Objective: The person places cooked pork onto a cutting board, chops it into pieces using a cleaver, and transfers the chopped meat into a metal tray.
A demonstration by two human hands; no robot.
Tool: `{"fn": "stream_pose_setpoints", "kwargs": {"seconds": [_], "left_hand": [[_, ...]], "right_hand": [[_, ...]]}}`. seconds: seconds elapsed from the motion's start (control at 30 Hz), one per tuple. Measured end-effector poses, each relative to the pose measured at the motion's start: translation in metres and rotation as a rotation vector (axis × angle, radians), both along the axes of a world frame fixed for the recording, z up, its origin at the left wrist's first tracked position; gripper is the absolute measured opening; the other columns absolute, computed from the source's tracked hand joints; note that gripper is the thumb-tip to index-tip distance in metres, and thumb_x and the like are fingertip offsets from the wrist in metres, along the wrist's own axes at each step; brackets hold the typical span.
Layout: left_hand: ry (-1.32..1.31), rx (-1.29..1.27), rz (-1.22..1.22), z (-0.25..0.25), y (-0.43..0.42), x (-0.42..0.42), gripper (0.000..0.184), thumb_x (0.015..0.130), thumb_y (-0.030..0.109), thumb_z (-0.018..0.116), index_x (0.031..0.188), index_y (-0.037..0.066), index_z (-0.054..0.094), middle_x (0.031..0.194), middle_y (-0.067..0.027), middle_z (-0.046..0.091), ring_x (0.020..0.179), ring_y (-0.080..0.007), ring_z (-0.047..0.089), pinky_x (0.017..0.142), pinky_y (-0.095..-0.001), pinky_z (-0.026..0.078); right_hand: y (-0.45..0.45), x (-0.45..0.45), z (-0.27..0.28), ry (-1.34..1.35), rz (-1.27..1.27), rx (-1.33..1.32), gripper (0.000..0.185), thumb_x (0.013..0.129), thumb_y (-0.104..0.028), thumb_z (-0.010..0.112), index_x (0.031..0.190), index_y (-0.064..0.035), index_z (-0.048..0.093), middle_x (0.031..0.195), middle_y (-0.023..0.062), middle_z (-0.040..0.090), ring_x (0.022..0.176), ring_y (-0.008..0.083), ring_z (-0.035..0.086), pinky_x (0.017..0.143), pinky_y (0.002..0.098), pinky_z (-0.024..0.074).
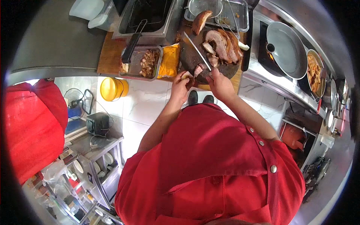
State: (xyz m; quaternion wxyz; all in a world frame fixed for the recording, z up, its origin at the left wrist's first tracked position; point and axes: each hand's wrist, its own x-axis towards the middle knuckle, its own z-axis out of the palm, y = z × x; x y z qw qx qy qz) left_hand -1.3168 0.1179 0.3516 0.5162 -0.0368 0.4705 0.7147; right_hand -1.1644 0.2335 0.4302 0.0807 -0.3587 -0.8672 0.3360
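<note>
Kitchen Work at a Wooden Table [107,58]

The table carries a dark round board [190,56] and, left of it, a metal tray [134,70] of chopped pieces [150,62]. A slab of browned meat [225,43] lies on the board's right. A yellow packet [169,60] sits between tray and board. The right grip [221,83] is closed around the handle end of a knife [197,50], which slants over the board. The left grip [180,86] pinches a piece of meat [186,75] by the board's near edge.
</note>
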Motion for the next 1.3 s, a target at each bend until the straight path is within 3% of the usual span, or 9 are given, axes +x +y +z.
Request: {"fn": "stream_pose_setpoints", "kwargs": {"seconds": [0.1, 0.3, 0.5, 0.57, 0.63, 0.67, 0.9, 1.07, 1.3], "left_hand": [[0.031, -0.051, -0.026, 0.002, 0.000, 0.004, 0.026, 0.088, -0.004, 0.052, 0.113, 0.004, 0.050, 0.103, -0.0111, 0.058, 0.093, -0.0221, 0.061, 0.078, -0.0375, 0.056], [0.028, -0.219, 0.040, 0.010, -0.003, 0.003, 0.014, 0.091, 0.010, 0.061, 0.103, 0.010, 0.052, 0.096, -0.0027, 0.059, 0.086, -0.0154, 0.059, 0.070, -0.0317, 0.053], [0.040, -0.163, 0.056, -0.006, 0.000, 0.002, 0.015, 0.090, 0.009, 0.062, 0.102, 0.011, 0.053, 0.094, -0.0005, 0.058, 0.076, -0.0126, 0.058, 0.063, -0.0292, 0.049], [0.025, -0.180, 0.086, 0.000, 0.001, 0.003, 0.015, 0.090, 0.008, 0.061, 0.103, 0.011, 0.053, 0.095, -0.0009, 0.058, 0.075, -0.0128, 0.058, 0.064, -0.0292, 0.050], [0.014, -0.188, 0.122, 0.002, 0.003, 0.003, 0.016, 0.090, 0.007, 0.061, 0.103, 0.010, 0.053, 0.095, -0.0013, 0.058, 0.074, -0.0130, 0.058, 0.065, -0.0292, 0.050], [0.017, -0.174, 0.141, 0.002, 0.004, 0.001, 0.017, 0.090, 0.006, 0.060, 0.105, 0.009, 0.052, 0.095, -0.0025, 0.058, 0.074, -0.0131, 0.058, 0.066, -0.0289, 0.051], [0.060, -0.124, 0.134, 0.019, 0.018, 0.007, 0.022, 0.090, 0.003, 0.058, 0.110, 0.006, 0.050, 0.096, -0.0046, 0.058, 0.079, -0.0144, 0.059, 0.070, -0.0298, 0.054], [0.042, -0.061, 0.109, -0.001, 0.014, 0.005, 0.020, 0.089, 0.000, 0.054, 0.109, 0.006, 0.052, 0.098, -0.0048, 0.059, 0.083, -0.0153, 0.059, 0.074, -0.0328, 0.055], [-0.005, -0.131, 0.143, 0.011, 0.011, 0.006, 0.021, 0.089, 0.001, 0.056, 0.109, 0.006, 0.053, 0.096, -0.0056, 0.060, 0.084, -0.0156, 0.060, 0.070, -0.0305, 0.055]], "right_hand": [[-0.011, -0.002, 0.002, 0.037, -0.029, 0.105, 0.027, 0.090, -0.022, 0.056, 0.099, -0.0010, 0.042, 0.077, 0.0275, 0.062, 0.077, 0.0457, 0.061, 0.065, 0.0549, 0.0462], [0.000, 0.002, -0.020, -0.136, 0.057, -0.032, 0.027, 0.090, -0.022, 0.056, 0.098, -0.0011, 0.041, 0.078, 0.0272, 0.062, 0.077, 0.0466, 0.061, 0.066, 0.0552, 0.0460], [-0.013, 0.000, 0.009, 0.045, 0.000, 0.100, 0.026, 0.090, -0.022, 0.056, 0.097, -0.0014, 0.040, 0.081, 0.0266, 0.062, 0.078, 0.0454, 0.061, 0.065, 0.0535, 0.0466], [-0.014, 0.005, -0.018, 0.040, 0.042, 0.030, 0.026, 0.091, -0.022, 0.056, 0.098, -0.0012, 0.041, 0.080, 0.0269, 0.062, 0.078, 0.0451, 0.061, 0.065, 0.0530, 0.0470], [-0.012, 0.005, -0.024, -0.250, 0.083, -0.045, 0.027, 0.092, -0.026, 0.053, 0.102, -0.0024, 0.043, 0.081, 0.0262, 0.063, 0.078, 0.0450, 0.062, 0.068, 0.0535, 0.0494], [-0.007, 0.008, -0.033, -0.190, 0.095, -0.027, 0.027, 0.093, -0.026, 0.052, 0.103, -0.0028, 0.043, 0.082, 0.0264, 0.063, 0.079, 0.0451, 0.062, 0.069, 0.0539, 0.0490], [0.002, 0.000, 0.021, -0.089, -0.080, 0.007, 0.027, 0.091, -0.024, 0.056, 0.099, -0.0024, 0.041, 0.082, 0.0283, 0.062, 0.079, 0.0474, 0.060, 0.068, 0.0554, 0.0463], [-0.025, 0.002, -0.045, -0.033, 0.024, -0.122, 0.022, 0.091, -0.019, 0.054, 0.098, -0.0012, 0.043, 0.078, 0.0265, 0.063, 0.075, 0.0438, 0.063, 0.066, 0.0545, 0.0485], [0.003, 0.006, -0.022, -0.191, -0.018, 0.000, 0.024, 0.090, -0.022, 0.054, 0.101, -0.0019, 0.045, 0.082, 0.0255, 0.064, 0.078, 0.0438, 0.063, 0.068, 0.0536, 0.0495]]}}
